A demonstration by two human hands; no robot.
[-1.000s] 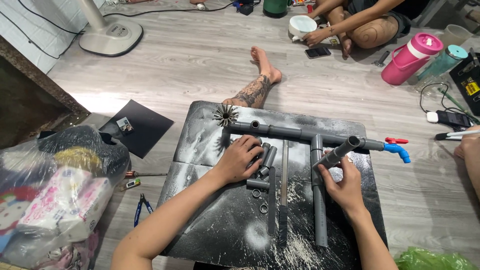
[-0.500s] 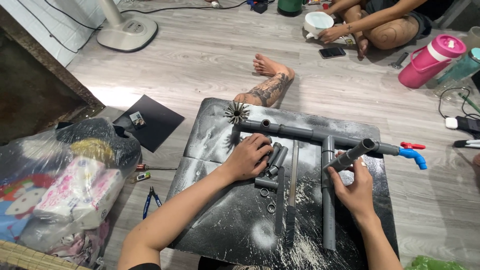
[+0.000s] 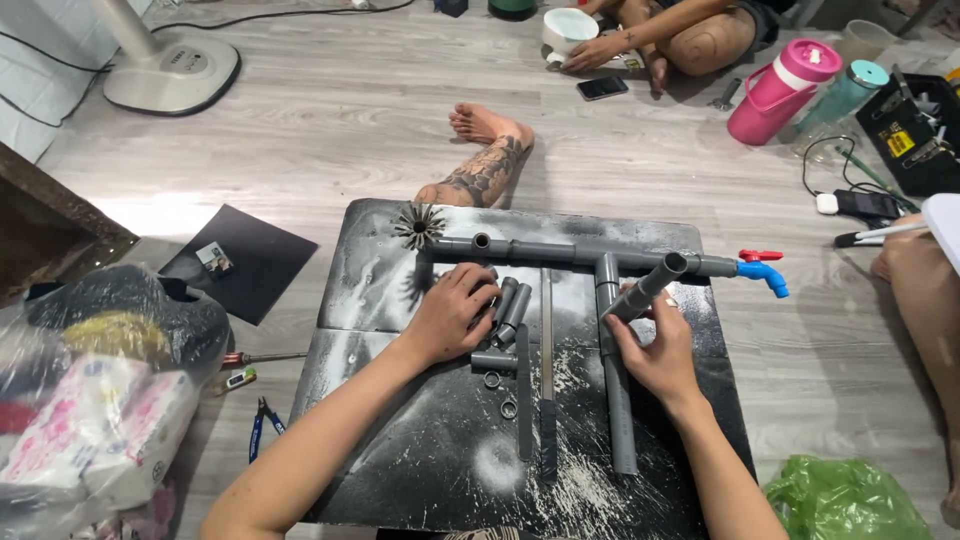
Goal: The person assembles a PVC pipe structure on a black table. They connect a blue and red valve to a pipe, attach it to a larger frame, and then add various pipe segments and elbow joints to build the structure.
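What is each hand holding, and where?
The right hand holds a short grey pipe by its lower end. The left hand rests on loose pipe pieces.

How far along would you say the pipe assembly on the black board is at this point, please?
Done: a long grey pipe run lies joined along the board's top, with a blue tap at its end and a branch running down. In hand: the right hand holds a short pipe piece; the left hand rests on loose fittings. Left: those fittings and small rings lie unattached.
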